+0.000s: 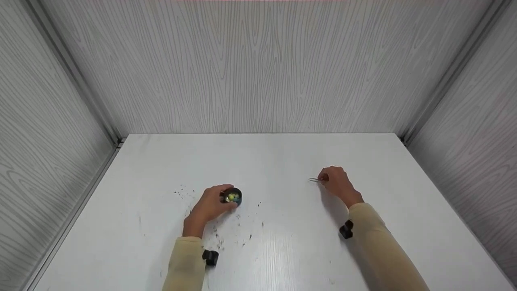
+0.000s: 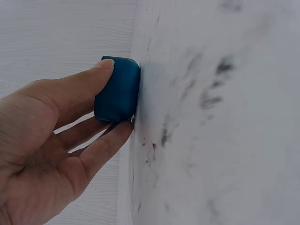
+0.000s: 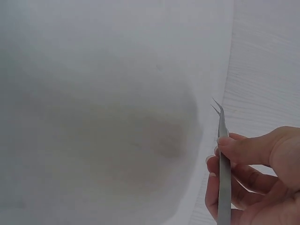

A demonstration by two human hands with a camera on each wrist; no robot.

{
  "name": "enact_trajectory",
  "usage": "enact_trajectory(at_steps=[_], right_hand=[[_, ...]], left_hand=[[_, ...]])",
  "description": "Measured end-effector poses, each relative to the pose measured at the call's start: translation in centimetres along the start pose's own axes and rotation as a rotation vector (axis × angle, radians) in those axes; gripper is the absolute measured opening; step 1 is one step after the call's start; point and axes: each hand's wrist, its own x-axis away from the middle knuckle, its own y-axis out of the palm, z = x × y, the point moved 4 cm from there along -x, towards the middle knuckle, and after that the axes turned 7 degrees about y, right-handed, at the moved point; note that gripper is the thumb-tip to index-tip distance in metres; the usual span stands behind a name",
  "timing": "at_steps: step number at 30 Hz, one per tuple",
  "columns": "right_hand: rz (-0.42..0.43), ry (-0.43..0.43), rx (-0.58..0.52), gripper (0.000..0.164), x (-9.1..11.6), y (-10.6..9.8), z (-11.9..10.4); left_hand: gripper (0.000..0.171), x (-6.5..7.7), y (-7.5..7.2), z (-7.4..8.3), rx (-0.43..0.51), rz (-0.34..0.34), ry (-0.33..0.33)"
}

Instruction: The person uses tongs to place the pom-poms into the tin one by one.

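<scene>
In the head view my left hand (image 1: 211,204) grips a small round container (image 1: 238,190) with a dark rim, and something yellow and blue shows inside it. From the left wrist view the container (image 2: 119,91) has a smooth blue outer wall and stands on the table, my thumb on one side and fingers on the other. Off to the right, my right hand (image 1: 338,182) pinches a pair of metal tweezers (image 1: 314,180) above the table. Their thin bent tips point left and stand slightly apart, as the tweezers (image 3: 224,178) show in the right wrist view, with nothing between them.
Dark smudges and specks (image 1: 218,234) mark the white table (image 1: 282,161) around the container and nearer to me. A grey wood-grain panel (image 1: 258,68) rises behind the table, with similar panels at both sides. Black wrist cameras sit on both sleeves.
</scene>
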Motion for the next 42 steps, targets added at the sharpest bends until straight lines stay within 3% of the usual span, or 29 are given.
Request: enact_trajectory(at_steps=[24, 37, 42], right_hand=[[0.028, 0.010, 0.122, 0.013, 0.4, 0.4, -0.1], [-0.029, 0.069, 0.051, 0.019, 0.1, 0.2, 0.4], [-0.004, 0.100, 0.000, 0.022, 0.7, -0.1, 0.9]], left_hand=[[0.059, 0.3, -0.1, -0.2, -0.007, 0.006, -0.005], [0.061, 0.0, -0.5, 0.0, -0.027, 0.002, -0.025], [0.062, -0.1, -0.2, 0.1, -0.052, -0.013, -0.025]])
